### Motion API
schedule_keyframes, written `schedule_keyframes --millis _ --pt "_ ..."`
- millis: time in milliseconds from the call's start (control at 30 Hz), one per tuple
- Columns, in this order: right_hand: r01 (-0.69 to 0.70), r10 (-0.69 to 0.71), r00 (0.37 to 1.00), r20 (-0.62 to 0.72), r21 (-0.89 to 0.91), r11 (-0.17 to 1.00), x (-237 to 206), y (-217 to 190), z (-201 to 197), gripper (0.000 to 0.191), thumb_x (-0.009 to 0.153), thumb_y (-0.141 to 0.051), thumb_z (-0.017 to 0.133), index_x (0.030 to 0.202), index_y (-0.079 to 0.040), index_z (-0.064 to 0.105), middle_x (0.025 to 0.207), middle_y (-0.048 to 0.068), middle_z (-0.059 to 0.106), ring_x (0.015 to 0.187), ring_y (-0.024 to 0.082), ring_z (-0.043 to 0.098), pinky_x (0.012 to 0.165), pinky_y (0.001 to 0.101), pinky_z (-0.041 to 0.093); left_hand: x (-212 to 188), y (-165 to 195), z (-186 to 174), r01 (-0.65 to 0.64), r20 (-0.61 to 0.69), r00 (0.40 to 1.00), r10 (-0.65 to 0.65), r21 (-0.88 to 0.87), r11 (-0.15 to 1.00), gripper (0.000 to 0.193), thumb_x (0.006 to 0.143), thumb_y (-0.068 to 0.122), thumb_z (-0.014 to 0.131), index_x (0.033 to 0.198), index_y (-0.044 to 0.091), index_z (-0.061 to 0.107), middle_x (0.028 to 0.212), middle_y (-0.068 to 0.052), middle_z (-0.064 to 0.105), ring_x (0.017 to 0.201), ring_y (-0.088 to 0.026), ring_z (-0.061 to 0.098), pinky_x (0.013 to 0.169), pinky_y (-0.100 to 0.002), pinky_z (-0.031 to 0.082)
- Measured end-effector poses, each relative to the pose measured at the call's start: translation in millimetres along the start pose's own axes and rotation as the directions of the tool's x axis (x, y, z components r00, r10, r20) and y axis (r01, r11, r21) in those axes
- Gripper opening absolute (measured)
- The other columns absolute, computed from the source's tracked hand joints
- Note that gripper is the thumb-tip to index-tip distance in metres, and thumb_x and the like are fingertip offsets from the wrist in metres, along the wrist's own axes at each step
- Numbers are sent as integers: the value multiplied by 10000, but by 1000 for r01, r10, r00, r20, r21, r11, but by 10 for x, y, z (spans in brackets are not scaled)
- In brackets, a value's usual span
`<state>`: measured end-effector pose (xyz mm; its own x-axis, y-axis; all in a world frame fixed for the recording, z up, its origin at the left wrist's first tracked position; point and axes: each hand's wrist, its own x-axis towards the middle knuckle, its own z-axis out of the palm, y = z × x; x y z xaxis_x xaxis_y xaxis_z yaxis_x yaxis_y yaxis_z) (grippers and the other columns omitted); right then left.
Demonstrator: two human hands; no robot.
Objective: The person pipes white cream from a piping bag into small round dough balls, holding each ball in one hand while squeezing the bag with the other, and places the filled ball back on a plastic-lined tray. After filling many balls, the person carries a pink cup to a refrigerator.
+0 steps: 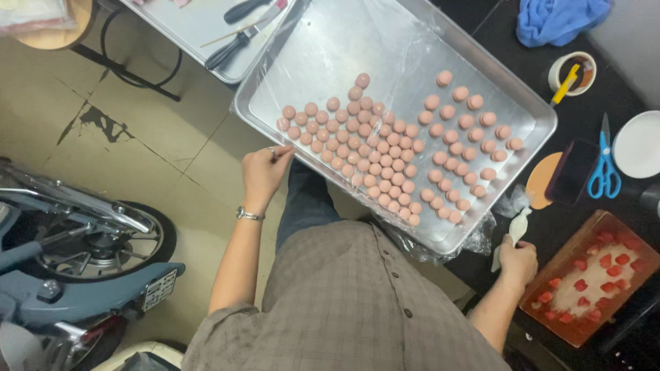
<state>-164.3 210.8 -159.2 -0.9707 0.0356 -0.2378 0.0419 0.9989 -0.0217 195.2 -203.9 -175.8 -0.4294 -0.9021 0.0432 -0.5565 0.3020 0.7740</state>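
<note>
Mid-piping: the left hand (263, 173) pinches the nine-o'clock edge of the film-lined metal tray of pink dough balls (313, 51), the right hand (517, 262), at five o'clock, seemingly clenches a white piping bag (517, 227), to be aimed at bare film next.

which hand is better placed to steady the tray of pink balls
Left, probably. The left hand already touches the tray at its near edge; the right hand is shut on a white piping bag.
</note>
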Motion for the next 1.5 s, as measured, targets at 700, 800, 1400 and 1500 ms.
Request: schedule_keyframes --millis 700,800,1400,1500 --pt "885 -844 428 -323 339 319 -2011 -4018 234 177 928 -144 716 1059 -29 686 1124 156 665 1094 362 610 963 453 484 19 -1917 -1953 681 -18 723 -691 189 707 208 837 273 756 909 81 792 839 -114 749 780 -306 735 729 -406 571" --pt "891 -949 231 -216 438 118 -2571 -4637 298 172 902 -135 703 1043 -38 686 1144 160 638 1088 351 603 931 432 497 -434 -1995 -2081 877 -35 474 -880 105 468 224 797 306 792 819 83 797 730 -60 755 692 -220 729 696 -368 558" --pt "608 -749 -658 -76 534 -588 -7850 -8586 1678 171 838 -143 742 978 -88 661 1151 97 601 1131 307 550 967 416 458 362 -4868 -5577 817 -509 483 -712 -29 576 279 943 316 783 904 40 791 851 -158 753 808 -356 712 722 -412 527" --pt "521 -688 -718 -106 575 -631 -8778 -9254 1847 186 837 -149 756 978 -75 660 1151 103 590 1129 302 546 960 414 455 748 -5423 -6327 516 -701 556 -446 -130 847 367 878 264 737 1109 -20 717 1125 -199 693 878 -316 732 747 -354 554"
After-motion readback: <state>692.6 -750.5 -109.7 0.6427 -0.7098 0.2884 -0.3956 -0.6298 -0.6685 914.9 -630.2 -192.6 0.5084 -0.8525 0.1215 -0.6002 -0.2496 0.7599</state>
